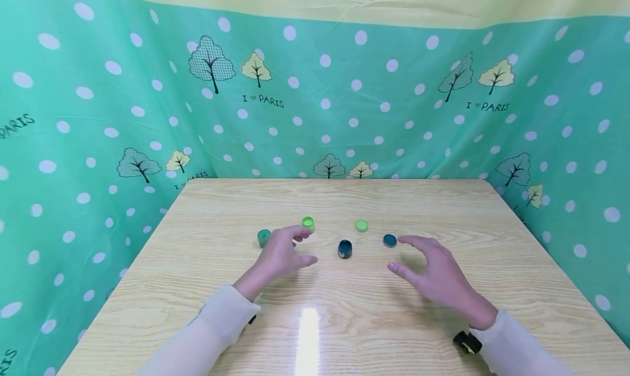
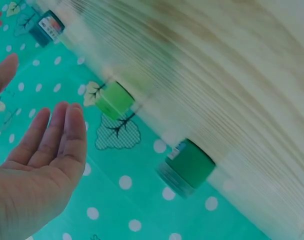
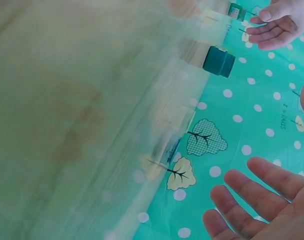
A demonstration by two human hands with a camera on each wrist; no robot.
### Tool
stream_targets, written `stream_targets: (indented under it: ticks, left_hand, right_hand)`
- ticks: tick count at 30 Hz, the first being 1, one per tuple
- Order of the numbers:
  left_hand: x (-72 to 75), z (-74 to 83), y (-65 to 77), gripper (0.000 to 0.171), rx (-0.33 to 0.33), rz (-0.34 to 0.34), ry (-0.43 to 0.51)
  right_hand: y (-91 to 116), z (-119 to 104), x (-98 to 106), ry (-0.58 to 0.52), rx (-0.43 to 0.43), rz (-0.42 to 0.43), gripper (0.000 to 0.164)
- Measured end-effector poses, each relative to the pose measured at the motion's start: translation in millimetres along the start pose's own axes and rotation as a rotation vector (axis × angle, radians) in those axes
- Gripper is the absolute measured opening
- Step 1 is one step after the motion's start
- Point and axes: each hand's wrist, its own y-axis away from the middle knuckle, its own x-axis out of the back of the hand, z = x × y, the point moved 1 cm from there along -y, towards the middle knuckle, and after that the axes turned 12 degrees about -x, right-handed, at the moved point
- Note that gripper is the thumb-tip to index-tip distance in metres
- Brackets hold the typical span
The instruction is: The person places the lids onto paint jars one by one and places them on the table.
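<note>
My left hand (image 1: pixel 281 254) hovers over the table, fingers loosely bent and holding nothing. A small green paint jar (image 1: pixel 264 237) stands just left of it, and a light green jar (image 1: pixel 307 223) is right beyond its fingertips. Between the hands stands a dark blue jar (image 1: pixel 345 249); its label shows in the left wrist view. With thumb and fingers spread, my right hand (image 1: pixel 439 275) is also empty, its index fingertip close beside a flat dark blue lid (image 1: pixel 390 240). The light green lid (image 1: pixel 361 225) lies farther back.
All of these stand on a light wood-grain table (image 1: pixel 315 195). A green polka-dot cloth (image 1: pixel 325 108) with printed trees hangs behind and along both sides. Near the right sleeve, a black wrist strap (image 1: pixel 466 342) shows.
</note>
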Motion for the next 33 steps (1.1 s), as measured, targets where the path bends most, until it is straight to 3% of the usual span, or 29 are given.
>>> stream_targets:
  ticks: [12, 20, 27, 33]
  left_hand:
    - [-16.4, 10.7, -10.4, 0.056, -0.034, -0.063, 0.073]
    - [-26.0, 14.2, -20.1, 0.059, 0.002, -0.092, 0.115]
    - [-32.7, 14.4, -28.2, 0.058, 0.004, -0.109, 0.127]
    - [-37.7, 14.2, -34.2, 0.056, 0.048, -0.118, 0.122]
  right_hand:
    - [-5.7, 4.0, 3.8, -0.061, -0.023, 0.023, 0.059]
    - [-8.3, 4.6, 5.5, -0.081, -0.057, 0.024, 0.058]
    - [-11.5, 2.5, 4.2, -0.090, -0.044, 0.033, 0.054]
    - [-13.2, 1.5, 4.9, -0.095, -0.037, 0.032, 0.054]
